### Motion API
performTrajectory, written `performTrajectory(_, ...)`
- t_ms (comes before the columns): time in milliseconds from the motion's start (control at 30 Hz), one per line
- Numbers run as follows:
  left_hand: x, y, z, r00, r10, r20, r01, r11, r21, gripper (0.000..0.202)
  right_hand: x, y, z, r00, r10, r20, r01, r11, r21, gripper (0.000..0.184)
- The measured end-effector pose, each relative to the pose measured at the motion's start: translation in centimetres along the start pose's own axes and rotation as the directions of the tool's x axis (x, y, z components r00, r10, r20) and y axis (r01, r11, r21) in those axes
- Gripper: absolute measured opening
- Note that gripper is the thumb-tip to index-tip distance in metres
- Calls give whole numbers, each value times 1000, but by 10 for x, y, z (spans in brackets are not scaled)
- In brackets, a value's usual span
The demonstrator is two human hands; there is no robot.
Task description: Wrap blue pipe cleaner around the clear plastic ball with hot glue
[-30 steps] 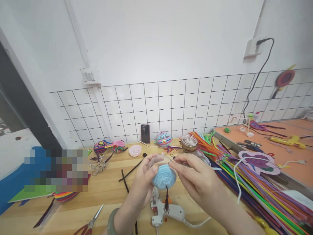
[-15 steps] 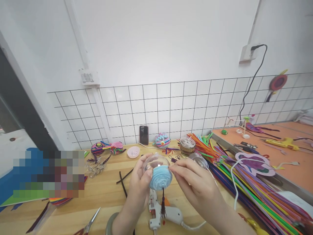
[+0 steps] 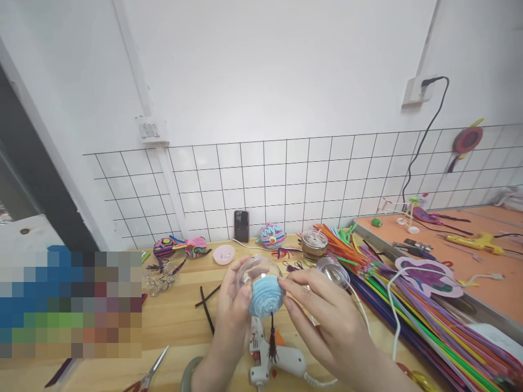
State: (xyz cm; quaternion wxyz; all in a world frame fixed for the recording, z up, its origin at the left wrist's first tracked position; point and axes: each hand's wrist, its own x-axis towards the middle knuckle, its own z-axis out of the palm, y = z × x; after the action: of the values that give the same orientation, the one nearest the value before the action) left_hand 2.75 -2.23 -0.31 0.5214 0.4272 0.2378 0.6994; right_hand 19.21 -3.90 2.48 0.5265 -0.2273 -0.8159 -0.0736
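Note:
My left hand point(image 3: 232, 305) is closed around a clear plastic ball point(image 3: 257, 267), its thumb on the near side. The lower part of the ball is covered with a coil of light blue pipe cleaner point(image 3: 266, 296). A dark tassel point(image 3: 272, 345) hangs from the coil. My right hand point(image 3: 330, 313) holds the coil's right edge with its fingertips, index finger above and thumb below. Under the ball, a white hot glue gun point(image 3: 281, 362) lies on the table, partly hidden behind the tassel.
Bundles of coloured pipe cleaners point(image 3: 412, 326) lie at the right. Scissors point(image 3: 149, 373) rest front left, with black strips point(image 3: 206, 310) behind them. A phone point(image 3: 241, 226), a pink dish point(image 3: 224, 254), a glass jar point(image 3: 314, 247) and decorated balls point(image 3: 272, 236) stand along the wall.
The fingers of my right hand have opened from a tight pinch and now rest further apart on the coil's right edge. The ball has shifted slightly left in view.

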Motion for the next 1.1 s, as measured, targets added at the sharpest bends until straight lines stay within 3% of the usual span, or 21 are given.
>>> performTrajectory(567, -2, 3, 4, 1000, -25, 1, 24, 995, -101, 49, 2, -3, -2, 1000, 1, 10, 0, 995, -96, 22)
performTrajectory(833, -7, 0, 13, 997, -65, -51, 54, 979, -195, 39, -4, -4, 9, 998, 56, 14, -53, 985, -166, 38)
performTrajectory(1100, -12, -7, 17, 983, -124, -137, 94, 974, -207, 47, -14, -5, 25, 988, 144, 57, -131, 971, -198, 51)
